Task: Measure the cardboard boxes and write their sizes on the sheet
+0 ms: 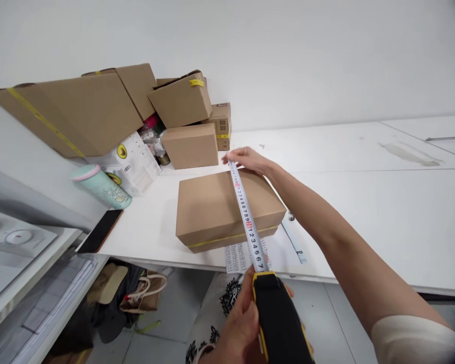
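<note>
My left hand (238, 331) is closed around the black-and-yellow case of a tape measure (279, 321), low in front of me. The white blade (246, 215) is pulled out and runs away from me above a closed cardboard box (208, 205) with yellow tape along its near side. At the far edge of that box, my right hand (248, 157) pinches the blade's free end. Beneath the box's near right corner lies a printed sheet (237, 258), partly hidden by the box and the blade.
More cardboard boxes (191, 146) are stacked at the back left of the white table (345, 212). A mint tumbler (102, 187) and a dark phone (101, 230) sit at the left. Below, bags (146, 292) and a cap (114, 283) are by the floor.
</note>
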Motion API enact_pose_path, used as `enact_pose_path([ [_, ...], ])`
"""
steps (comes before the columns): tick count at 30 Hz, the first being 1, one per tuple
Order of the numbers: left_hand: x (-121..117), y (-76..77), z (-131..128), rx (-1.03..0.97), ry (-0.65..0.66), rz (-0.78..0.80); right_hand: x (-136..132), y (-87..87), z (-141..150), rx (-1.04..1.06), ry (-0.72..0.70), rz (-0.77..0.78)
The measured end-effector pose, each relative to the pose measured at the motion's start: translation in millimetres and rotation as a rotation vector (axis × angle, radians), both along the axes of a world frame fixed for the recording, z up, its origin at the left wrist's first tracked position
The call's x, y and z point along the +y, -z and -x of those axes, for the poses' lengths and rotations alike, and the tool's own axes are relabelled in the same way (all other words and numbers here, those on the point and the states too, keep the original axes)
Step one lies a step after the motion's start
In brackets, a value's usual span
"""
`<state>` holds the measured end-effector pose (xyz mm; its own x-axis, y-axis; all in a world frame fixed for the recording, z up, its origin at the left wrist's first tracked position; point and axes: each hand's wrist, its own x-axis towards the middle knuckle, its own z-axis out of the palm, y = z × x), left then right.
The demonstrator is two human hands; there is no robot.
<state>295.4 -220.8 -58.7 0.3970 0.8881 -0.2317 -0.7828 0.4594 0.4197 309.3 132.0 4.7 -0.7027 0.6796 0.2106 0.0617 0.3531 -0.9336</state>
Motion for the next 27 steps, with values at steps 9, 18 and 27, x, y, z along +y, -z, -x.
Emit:
enact_pose_path([
  [9, -31, -2.8, 101, 0.344, -0.757, -0.082, -47, 38.6, -118, 0.202, 0.55, 0.069],
  [18, -26, 16.1, 132, 0.387, -0.788, -0.115, -130, 70.1, -157, -0.102, -0.032, 0.068],
  [27, 59, -71.4, 162, 0.335, -0.778, -0.284, -94, 4.5, -97, -0.204, 0.403, -0.149],
])
